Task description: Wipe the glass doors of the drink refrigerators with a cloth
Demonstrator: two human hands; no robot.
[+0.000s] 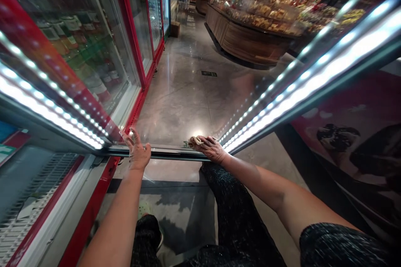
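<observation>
In front of me stands an open glass fridge door [169,154], with its dark lower frame crossing the view and bright light strips running up both sides. My right hand [212,149] presses a bunched, brownish cloth [196,142] to the glass just above the lower frame, near the right corner. Fingers spread, my left hand [138,152] rests against the glass near the lower left corner and holds nothing.
The open cabinet with a white wire shelf [28,212] is at lower left. Beyond the glass are red-framed fridges [134,50] with bottles, a grey floor [184,91] and a wooden display counter [247,37] heaped with packaged goods. A printed panel [351,142] is at right.
</observation>
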